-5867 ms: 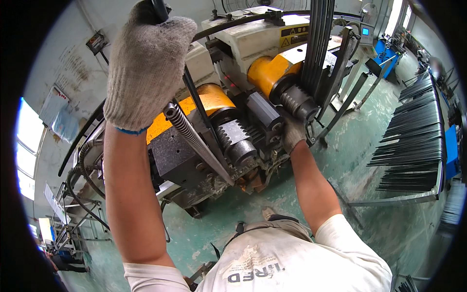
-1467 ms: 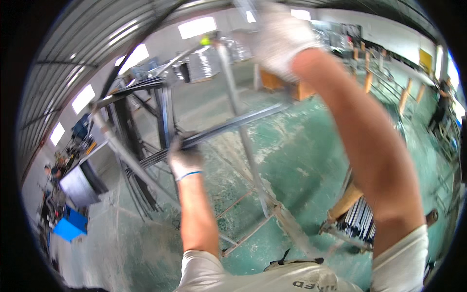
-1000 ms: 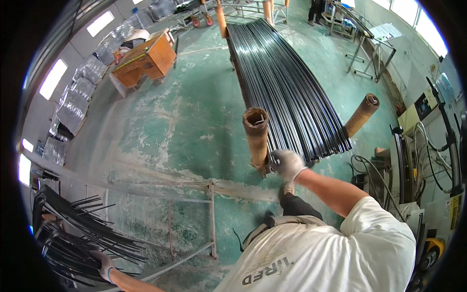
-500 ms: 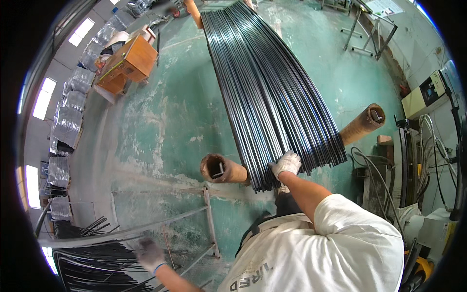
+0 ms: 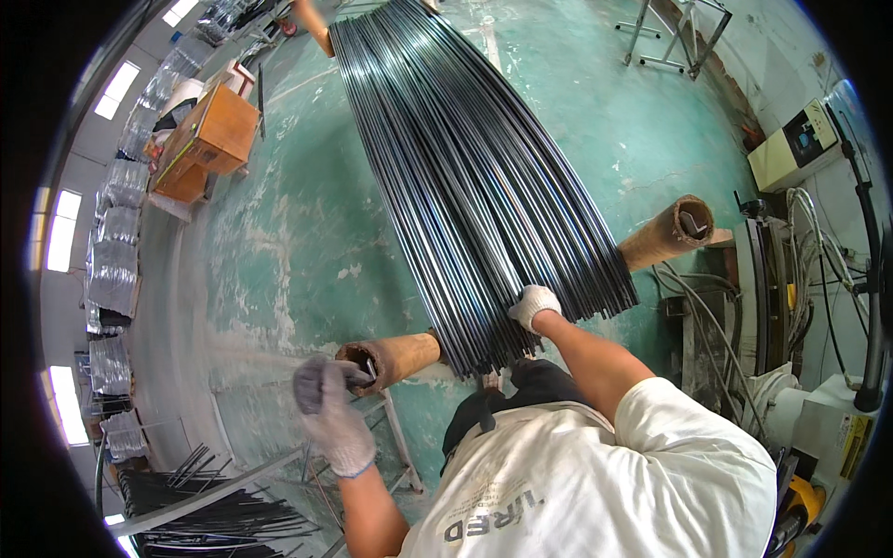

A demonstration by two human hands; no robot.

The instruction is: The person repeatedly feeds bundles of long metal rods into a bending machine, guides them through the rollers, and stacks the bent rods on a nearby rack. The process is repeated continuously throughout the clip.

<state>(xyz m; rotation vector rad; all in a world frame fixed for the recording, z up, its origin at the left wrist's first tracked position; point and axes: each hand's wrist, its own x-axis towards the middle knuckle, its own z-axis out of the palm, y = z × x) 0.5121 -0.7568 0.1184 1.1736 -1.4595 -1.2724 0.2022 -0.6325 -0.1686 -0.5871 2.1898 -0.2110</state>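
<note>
My right hand (image 5: 536, 309) touches the near ends of the dark rods (image 5: 484, 177) between brown tubes (image 5: 659, 240), grip unclear, and with my left hand (image 5: 333, 414) loosely relaxed, seemingly empty, an uneven tug might skew them.

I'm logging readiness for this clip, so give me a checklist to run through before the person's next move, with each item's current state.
1. Both hands gloved: ok; left hand and right hand wear knit gloves.
2. Right hand at the near ends of the black rods: ok.
3. Rod ends flush: not ok; the near ends are uneven.
4. Brown tubes flanking the near end: ok; left tube, right tube.
5. Left hand clear of left tube: cannot tell; they overlap in view.
</note>
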